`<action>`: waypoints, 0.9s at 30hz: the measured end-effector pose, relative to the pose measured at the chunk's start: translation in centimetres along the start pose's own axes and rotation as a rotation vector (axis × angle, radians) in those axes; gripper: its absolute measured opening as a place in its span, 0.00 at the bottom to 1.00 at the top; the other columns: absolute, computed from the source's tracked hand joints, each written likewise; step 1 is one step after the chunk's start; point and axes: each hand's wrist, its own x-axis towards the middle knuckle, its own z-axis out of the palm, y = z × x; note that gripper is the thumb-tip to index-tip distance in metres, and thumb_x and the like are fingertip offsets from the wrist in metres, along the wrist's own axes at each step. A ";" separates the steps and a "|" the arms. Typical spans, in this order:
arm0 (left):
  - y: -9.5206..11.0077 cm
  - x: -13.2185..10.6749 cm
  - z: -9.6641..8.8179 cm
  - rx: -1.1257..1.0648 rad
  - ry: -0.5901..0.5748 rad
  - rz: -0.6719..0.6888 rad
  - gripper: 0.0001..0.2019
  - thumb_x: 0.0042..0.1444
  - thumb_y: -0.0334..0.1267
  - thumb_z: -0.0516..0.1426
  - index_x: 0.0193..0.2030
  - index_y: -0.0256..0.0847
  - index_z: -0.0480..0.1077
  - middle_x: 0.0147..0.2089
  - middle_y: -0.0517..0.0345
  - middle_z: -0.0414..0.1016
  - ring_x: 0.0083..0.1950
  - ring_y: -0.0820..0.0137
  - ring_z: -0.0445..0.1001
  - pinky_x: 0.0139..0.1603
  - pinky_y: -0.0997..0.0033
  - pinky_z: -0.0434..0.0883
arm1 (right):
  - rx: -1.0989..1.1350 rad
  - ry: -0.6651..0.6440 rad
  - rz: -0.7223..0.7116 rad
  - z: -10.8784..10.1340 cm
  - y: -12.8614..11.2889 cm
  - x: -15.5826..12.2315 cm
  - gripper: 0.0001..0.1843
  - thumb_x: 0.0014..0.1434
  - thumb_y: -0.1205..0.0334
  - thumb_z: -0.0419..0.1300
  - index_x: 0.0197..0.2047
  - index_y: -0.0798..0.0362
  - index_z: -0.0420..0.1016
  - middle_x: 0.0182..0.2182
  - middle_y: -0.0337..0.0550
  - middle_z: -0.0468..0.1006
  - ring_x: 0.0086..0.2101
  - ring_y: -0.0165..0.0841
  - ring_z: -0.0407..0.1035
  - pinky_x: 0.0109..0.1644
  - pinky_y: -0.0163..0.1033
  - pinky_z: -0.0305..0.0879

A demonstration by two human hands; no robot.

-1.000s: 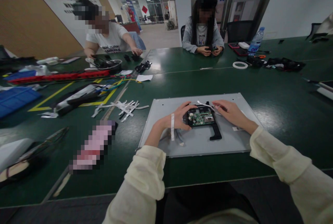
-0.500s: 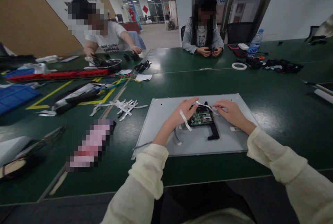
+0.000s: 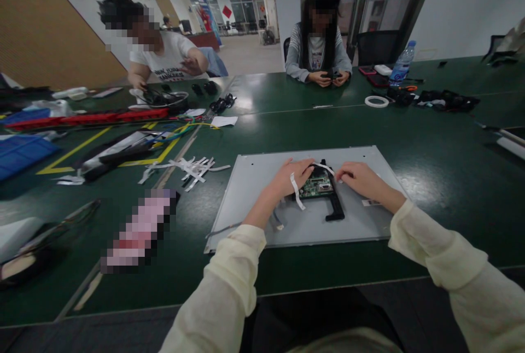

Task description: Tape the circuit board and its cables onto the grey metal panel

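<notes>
A grey flat panel [image 3: 250,200] lies on the table. On it sits a green circuit board [image 3: 314,189] beside a black bracket [image 3: 337,208]. My left hand [image 3: 289,179] rests over the board's upper left with its fingers stretched flat. One white tape strip [image 3: 297,192] hangs down from that hand. A second white strip [image 3: 326,167] curves across the top of the board, from my left fingertips to my right hand [image 3: 361,179]. The right fingers are pinched at that strip's end. A grey cable [image 3: 279,219] lies partly beneath my left wrist.
Loose white strips [image 3: 194,170] lie in a heap left of the panel, with a blurred-out phone-like object [image 3: 141,230] nearer me. A tape roll [image 3: 376,101] and a water bottle [image 3: 404,63] stand at the back right. Two people sit across the table.
My left fingers have come down flatter onto the board. The strip between my hands now sits lower, near the board's top. Across the table, one person's hand has lifted off the table.
</notes>
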 end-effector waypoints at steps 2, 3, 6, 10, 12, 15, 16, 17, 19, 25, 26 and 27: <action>0.1 0.0 0.1 -0.001 -0.001 -0.014 0.22 0.67 0.45 0.39 0.63 0.45 0.59 0.64 0.55 0.65 0.64 0.67 0.64 0.68 0.52 0.46 | -0.038 -0.030 0.040 -0.2 0.0 0.0 0.13 0.57 0.69 0.51 0.29 0.52 0.76 0.32 0.42 0.77 0.35 0.34 0.70 0.43 0.38 0.60; 0.1 -0.1 0.1 -0.003 -0.001 -0.022 0.22 0.67 0.45 0.39 0.63 0.46 0.59 0.64 0.56 0.65 0.64 0.67 0.63 0.68 0.52 0.46 | -0.056 -0.045 0.061 -0.3 -0.1 -0.1 0.13 0.57 0.68 0.51 0.28 0.52 0.76 0.31 0.42 0.78 0.34 0.33 0.70 0.42 0.38 0.60; 0.2 -0.1 0.1 -0.046 0.011 -0.037 0.21 0.67 0.45 0.39 0.63 0.47 0.59 0.64 0.57 0.65 0.64 0.68 0.63 0.69 0.52 0.44 | -0.097 -0.063 0.093 -0.6 -0.2 -0.3 0.13 0.56 0.68 0.52 0.26 0.53 0.76 0.30 0.42 0.77 0.33 0.32 0.69 0.41 0.37 0.58; 0.3 -0.4 -0.9 -0.190 0.083 -0.067 0.21 0.67 0.45 0.39 0.63 0.46 0.58 0.61 0.57 0.69 0.62 0.69 0.66 0.69 0.53 0.43 | -0.079 0.028 0.052 -0.7 -0.6 -0.6 0.12 0.57 0.68 0.52 0.27 0.53 0.74 0.30 0.42 0.77 0.33 0.32 0.68 0.40 0.37 0.58; 0.2 -0.8 -1.8 -0.286 0.152 -0.070 0.21 0.67 0.45 0.40 0.61 0.44 0.61 0.58 0.55 0.72 0.59 0.68 0.69 0.68 0.57 0.50 | -0.043 0.113 0.019 -0.7 -0.9 -0.7 0.11 0.56 0.69 0.52 0.28 0.53 0.74 0.30 0.41 0.76 0.33 0.32 0.68 0.40 0.37 0.58; -0.8 -1.6 -3.2 -0.421 0.242 -0.037 0.19 0.64 0.44 0.45 0.56 0.39 0.66 0.54 0.51 0.75 0.54 0.67 0.72 0.58 0.66 0.65 | 0.008 0.200 -0.037 -0.7 -1.3 -0.7 0.10 0.56 0.71 0.52 0.30 0.53 0.74 0.31 0.40 0.75 0.32 0.31 0.68 0.38 0.36 0.59; -1.2 -1.9 -3.7 -0.448 0.255 -0.047 0.18 0.62 0.43 0.47 0.54 0.38 0.67 0.51 0.50 0.76 0.51 0.67 0.74 0.53 0.67 0.68 | 0.021 0.210 -0.054 -0.6 -1.4 -0.7 0.10 0.56 0.71 0.52 0.30 0.53 0.74 0.31 0.40 0.75 0.32 0.31 0.68 0.38 0.36 0.59; -1.7 -2.3 -4.2 -0.465 0.243 -0.076 0.16 0.61 0.42 0.49 0.50 0.38 0.69 0.46 0.51 0.77 0.46 0.68 0.75 0.48 0.68 0.70 | 0.030 0.212 -0.067 -0.5 -1.4 -0.7 0.10 0.56 0.72 0.52 0.31 0.53 0.74 0.31 0.40 0.75 0.32 0.31 0.68 0.38 0.36 0.59; -2.5 -3.1 -5.1 -0.540 0.191 -0.119 0.12 0.59 0.40 0.51 0.42 0.36 0.71 0.35 0.54 0.77 0.32 0.71 0.74 0.35 0.72 0.71 | 0.041 0.200 -0.086 -0.3 -1.3 -0.7 0.10 0.57 0.71 0.53 0.32 0.53 0.74 0.32 0.41 0.75 0.33 0.31 0.68 0.38 0.36 0.60; -3.1 -4.8 -6.3 -0.828 -0.207 -0.088 0.11 0.59 0.43 0.54 0.37 0.36 0.70 0.30 0.57 0.75 0.29 0.74 0.73 0.31 0.75 0.69 | 0.040 0.154 -0.114 0.2 -1.1 -0.8 0.10 0.57 0.71 0.53 0.34 0.52 0.75 0.34 0.41 0.76 0.35 0.31 0.69 0.39 0.37 0.62; -3.1 -4.8 -6.1 -0.842 -0.254 -0.074 0.11 0.58 0.43 0.54 0.36 0.36 0.71 0.30 0.56 0.76 0.30 0.74 0.73 0.33 0.74 0.70 | 0.040 0.149 -0.116 0.2 -1.1 -0.8 0.10 0.57 0.71 0.53 0.34 0.52 0.75 0.34 0.41 0.76 0.34 0.31 0.69 0.38 0.37 0.62; -3.1 -4.9 -5.9 -0.846 -0.274 -0.063 0.11 0.58 0.43 0.55 0.35 0.36 0.71 0.30 0.57 0.76 0.30 0.74 0.73 0.34 0.74 0.70 | 0.040 0.145 -0.117 0.2 -1.1 -0.8 0.10 0.57 0.71 0.53 0.34 0.52 0.75 0.34 0.40 0.76 0.34 0.31 0.69 0.38 0.36 0.62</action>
